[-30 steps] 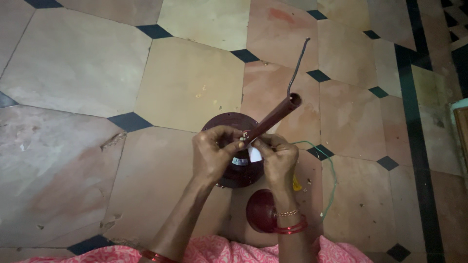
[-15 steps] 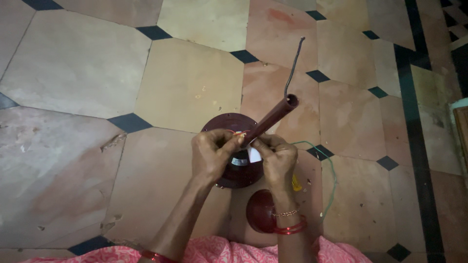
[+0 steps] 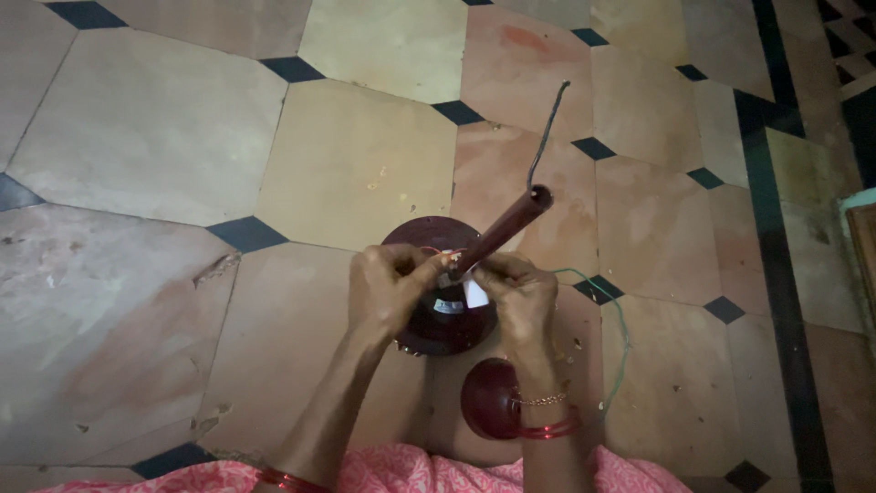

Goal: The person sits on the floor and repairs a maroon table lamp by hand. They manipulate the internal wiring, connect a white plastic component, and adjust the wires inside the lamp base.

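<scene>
Both hands worked at the joint where the rod (image 3: pixel 504 228) met the round dark-red motor housing (image 3: pixel 438 297), which sat on the tiled floor (image 3: pixel 164 137) directly in front of the person. The left hand (image 3: pixel 388 290) was closed in a pinch on small wires (image 3: pixel 436 258) at the top of the housing; the right hand (image 3: pixel 520 297) was closed around the lower end of the rod and the wires beside it. The rod stood tilted up and away to the right, with a dark cable (image 3: pixel 545 137) emerging from its upper end. Judged from this arrangement, the rod was already seated in the housing and the cable was already routed through it; the wire connection at the joint appeared unfinished. A loose dark-red cup cover (image 3: pixel 493 399) lay on the floor just below the right wrist, not yet fitted. A thin green wire (image 3: pixel 621 338) trailed across the floor to the right. Count: one housing, one rod, one cable, one cup cover, one green wire, two hands. The number of small wires at the joint could not be determined.
</scene>
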